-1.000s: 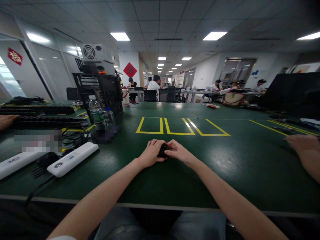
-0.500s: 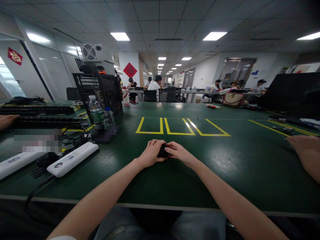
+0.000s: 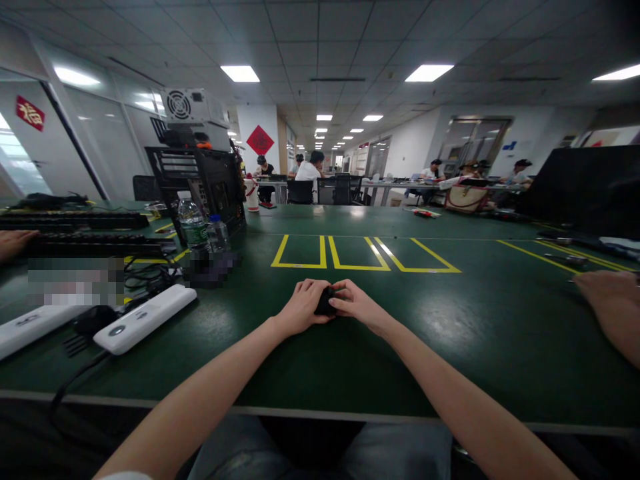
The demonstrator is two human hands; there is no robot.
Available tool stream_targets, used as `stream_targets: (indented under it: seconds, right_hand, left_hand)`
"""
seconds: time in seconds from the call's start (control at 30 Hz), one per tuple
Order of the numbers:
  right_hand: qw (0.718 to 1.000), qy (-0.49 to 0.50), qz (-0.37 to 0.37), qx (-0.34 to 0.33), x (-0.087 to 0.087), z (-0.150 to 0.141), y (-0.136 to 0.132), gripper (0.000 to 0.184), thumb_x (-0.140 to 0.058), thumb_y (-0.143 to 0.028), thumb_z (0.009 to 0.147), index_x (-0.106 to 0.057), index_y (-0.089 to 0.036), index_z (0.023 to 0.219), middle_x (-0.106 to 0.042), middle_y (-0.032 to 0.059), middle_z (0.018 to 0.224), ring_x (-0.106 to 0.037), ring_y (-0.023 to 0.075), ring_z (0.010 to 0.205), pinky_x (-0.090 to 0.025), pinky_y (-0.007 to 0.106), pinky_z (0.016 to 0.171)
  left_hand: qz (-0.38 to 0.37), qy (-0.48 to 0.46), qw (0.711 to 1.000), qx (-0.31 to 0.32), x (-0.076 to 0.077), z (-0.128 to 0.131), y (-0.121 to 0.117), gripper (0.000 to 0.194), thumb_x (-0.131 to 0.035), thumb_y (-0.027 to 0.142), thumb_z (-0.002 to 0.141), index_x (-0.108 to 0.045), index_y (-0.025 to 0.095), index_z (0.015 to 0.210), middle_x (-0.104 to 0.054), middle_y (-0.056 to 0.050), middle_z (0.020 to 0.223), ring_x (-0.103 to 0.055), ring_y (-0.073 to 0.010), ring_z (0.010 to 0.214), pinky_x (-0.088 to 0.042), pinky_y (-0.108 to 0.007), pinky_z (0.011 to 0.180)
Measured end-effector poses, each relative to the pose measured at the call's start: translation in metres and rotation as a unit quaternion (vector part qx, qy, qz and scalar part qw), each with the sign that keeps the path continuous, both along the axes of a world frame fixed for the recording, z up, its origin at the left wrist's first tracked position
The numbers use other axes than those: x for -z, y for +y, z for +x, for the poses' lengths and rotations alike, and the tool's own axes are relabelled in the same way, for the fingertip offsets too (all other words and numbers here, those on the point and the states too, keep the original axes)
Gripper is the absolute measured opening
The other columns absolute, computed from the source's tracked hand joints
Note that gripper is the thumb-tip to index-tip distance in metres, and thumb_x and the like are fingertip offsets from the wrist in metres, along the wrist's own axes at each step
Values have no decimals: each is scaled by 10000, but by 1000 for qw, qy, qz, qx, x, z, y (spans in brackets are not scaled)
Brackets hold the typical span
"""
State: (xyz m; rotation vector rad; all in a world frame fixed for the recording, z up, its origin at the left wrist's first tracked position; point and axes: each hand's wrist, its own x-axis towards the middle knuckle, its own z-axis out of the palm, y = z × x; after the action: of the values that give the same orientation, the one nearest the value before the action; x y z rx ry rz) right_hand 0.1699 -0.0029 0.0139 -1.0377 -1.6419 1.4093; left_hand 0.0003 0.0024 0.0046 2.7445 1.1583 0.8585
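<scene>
A small black rounded object (image 3: pixel 325 302) is held between my two hands, low over the green tabletop (image 3: pixel 320 367). My left hand (image 3: pixel 303 305) wraps round its left side, thumb towards me. From the right, the fingers and thumb of my right hand (image 3: pixel 354 303) close on it. The fingers cover most of the object, so its exact kind cannot be made out. Beyond my hands, yellow tape (image 3: pixel 361 267) marks several box shapes on the table.
To the left are a white power strip (image 3: pixel 145 320), cables, water bottles (image 3: pixel 193 223), keyboards (image 3: pixel 85 245) and an open computer case (image 3: pixel 200 177). Another person's hand (image 3: pixel 613 303) rests at the right, near small tools (image 3: pixel 570 260). A black monitor (image 3: pixel 585 183) stands beyond it.
Almost nothing differs. The fingers of my right hand have shifted very slightly on the black object; my left hand stays in place.
</scene>
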Motion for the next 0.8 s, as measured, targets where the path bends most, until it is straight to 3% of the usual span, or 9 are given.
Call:
stream_targets:
  seconds: [0.27, 0.43, 0.57, 0.8]
  right_hand:
    - [998, -8, 40, -43, -2, 5, 0, 376, -672, -233, 593, -444, -193, 890, -528, 11, 930, -534, 169, 880, -430, 375, 809]
    - [999, -4, 37, 9, -3, -1, -2, 229, -556, -350, 705, -461, -199, 849, -543, 9, 854, -525, 164, 864, -448, 361, 764]
    - [1000, -3, 0, 24, -2, -3, 0, 290, -583, -348, 683, -470, -199, 904, -534, 29, 933, -504, 173, 931, -441, 350, 789]
    - [999, -4, 36, -27, -3, 4, 1, 345, -663, -301, 600, -478, -192, 871, -534, 19, 937, -531, 171, 885, -423, 379, 809]
  left_hand:
    - [-10, -4, 1000, 2, -1, -1, -1, 547, -637, 293, 636, -345, 241, 1096, -459, -46, 1075, -387, -240, 1006, -295, -394, 838]
    - [-5, -4, 1000, 3, -1, 0, 0, 552, -636, 310, 638, -342, 241, 1100, -457, -45, 1078, -388, -237, 1006, -298, -392, 839]
    - [2, -5, 1000, 4, 0, 0, 0, 562, -640, 317, 633, -340, 235, 1101, -456, -47, 1079, -384, -235, 1008, -298, -395, 842]
    - [-7, -5, 1000, 0, 0, 0, 0, 550, -641, 306, 629, -349, 237, 1090, -460, -47, 1079, -389, -241, 1003, -301, -397, 833]
